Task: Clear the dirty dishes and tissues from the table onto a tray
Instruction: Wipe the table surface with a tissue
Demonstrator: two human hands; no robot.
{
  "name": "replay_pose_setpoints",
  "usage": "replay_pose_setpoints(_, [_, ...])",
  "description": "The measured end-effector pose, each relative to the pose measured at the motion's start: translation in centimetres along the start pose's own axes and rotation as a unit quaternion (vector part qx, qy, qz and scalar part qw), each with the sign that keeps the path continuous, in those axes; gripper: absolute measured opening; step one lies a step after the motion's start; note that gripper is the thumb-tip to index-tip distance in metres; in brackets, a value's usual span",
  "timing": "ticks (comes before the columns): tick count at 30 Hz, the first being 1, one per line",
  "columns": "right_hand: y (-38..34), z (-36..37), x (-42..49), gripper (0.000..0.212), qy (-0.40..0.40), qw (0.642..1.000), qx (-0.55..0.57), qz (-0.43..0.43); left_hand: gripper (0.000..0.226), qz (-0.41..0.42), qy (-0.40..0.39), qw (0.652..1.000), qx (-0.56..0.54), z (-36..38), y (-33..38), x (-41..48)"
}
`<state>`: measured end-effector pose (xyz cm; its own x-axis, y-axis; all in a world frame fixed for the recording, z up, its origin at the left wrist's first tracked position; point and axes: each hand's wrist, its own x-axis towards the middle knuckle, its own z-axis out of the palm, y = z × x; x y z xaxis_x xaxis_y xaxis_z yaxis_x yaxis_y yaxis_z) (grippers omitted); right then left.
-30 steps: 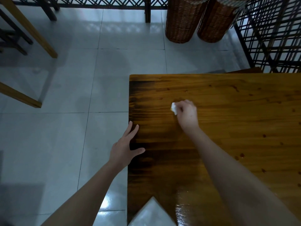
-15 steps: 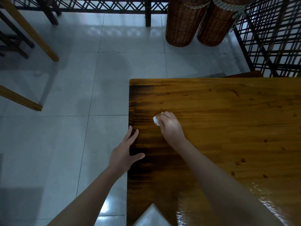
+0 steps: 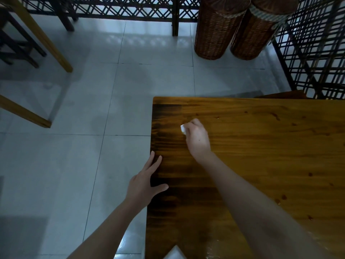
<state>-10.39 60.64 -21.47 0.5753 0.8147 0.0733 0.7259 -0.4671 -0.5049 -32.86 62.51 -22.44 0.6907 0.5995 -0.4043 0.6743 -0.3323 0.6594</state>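
One small white tissue [image 3: 183, 129] lies wadded on the table [image 3: 261, 146], near its far left corner. The right hand [image 3: 198, 140] grips it with curled fingers, so that only one end shows past the knuckles. The left hand [image 3: 144, 184] holds nothing; its fingers are straight and rest flat over the left edge of the table. The tissue is judged very light, soft and easily torn, more so if damp. It should be pinched as a whole wad, not by a loose corner. The table top is varnished wood, glossy, with what looks like a wet sheen near its near edge. A pale pointed shape [image 3: 174, 253] at the near edge cannot be identified. Beyond the table are a pale tiled floor [image 3: 74, 165], two tall wicker baskets [image 3: 212, 32] and dark lattice screens [image 3: 119, 6].
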Motion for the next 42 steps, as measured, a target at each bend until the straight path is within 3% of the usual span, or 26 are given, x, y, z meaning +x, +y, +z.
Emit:
replay_pose_setpoints(3, [-1.0, 0.7, -0.1, 0.014, 0.002, 0.999, -0.002, -0.038, 0.089, 0.001, 0.000, 1.000, 0.001, 0.0, -0.1, 0.2])
replay_pose_setpoints(9, [-0.1, 0.6, 1.2, 0.018, 0.021, 0.999, -0.024, -0.027, 0.089, -0.003, -0.001, 1.000, -0.008, 0.1, 0.0, 0.1])
replay_pose_setpoints(16, [3.5, -1.7, 5.4, 0.012, 0.076, 0.992, -0.023, 0.095, 0.089, 0.002, -0.006, 0.999, -0.033, 0.0, 0.0, 0.0])
replay_pose_setpoints(31, [4.1, -2.2, -0.2, 0.018, 0.019, 0.997, -0.064, -0.046, 0.091, -0.012, -0.001, 1.000, 0.012, -0.2, 0.3, 0.0])
replay_pose_setpoints(33, [5.1, -3.1, 0.4, 0.020, 0.029, 0.997, -0.066, -0.022, 0.093, -0.020, 0.000, 0.999, 0.039, -0.3, 0.6, 0.0])
replay_pose_setpoints(39, [9.8, -6.1, 3.8, 0.020, 0.080, 0.980, -0.023, 0.179, 0.094, -0.037, 0.020, 0.982, 0.187, -0.4, 1.5, 0.2])
replay_pose_setpoints(42, [9.3, -6.1, 4.1, 0.017, 0.061, 0.980, -0.014, 0.189, 0.097, -0.040, 0.023, 0.969, 0.241, -0.7, 2.4, 0.5])
